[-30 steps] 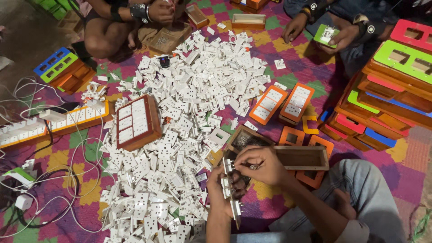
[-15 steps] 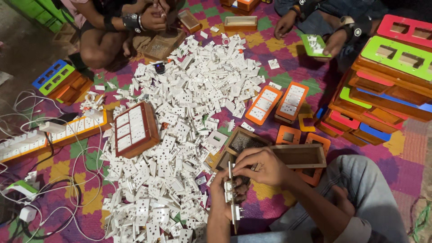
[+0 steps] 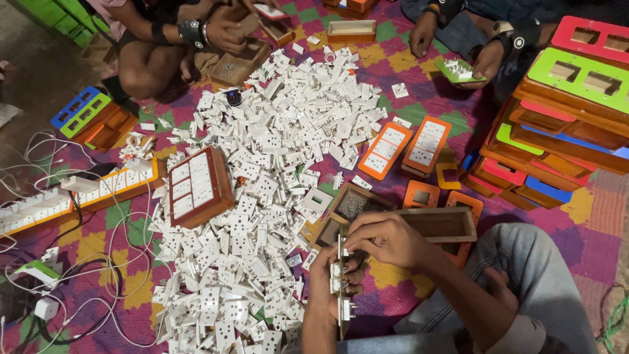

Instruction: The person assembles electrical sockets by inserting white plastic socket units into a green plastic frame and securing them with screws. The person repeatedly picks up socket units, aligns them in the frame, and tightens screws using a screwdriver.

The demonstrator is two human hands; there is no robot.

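My left hand (image 3: 329, 283) grips a narrow wooden panel (image 3: 343, 288) on edge, with white socket parts fitted along it. My right hand (image 3: 386, 237) is closed over the panel's top end, fingers pinching a part there. Just beyond my hands lie an empty wooden box (image 3: 440, 224) and a small open box of screws (image 3: 354, 205). A wide heap of loose white socket and switch parts (image 3: 262, 190) spreads across the patterned mat to the left of my hands. My knee in grey-blue trousers (image 3: 534, 275) is at the lower right.
A brown switchboard box (image 3: 196, 185) sits in the heap. Orange-framed boards (image 3: 406, 147) lie beyond it; coloured boards are stacked at the right (image 3: 563, 118). A long orange board (image 3: 78, 196) and white cables (image 3: 59, 288) lie left. Other people's hands work at the top (image 3: 223, 33) (image 3: 488, 59).
My hands stay on the panel; the right hand has shifted slightly along its top end. The view has drifted a little. The people at the top keep handling their pieces.
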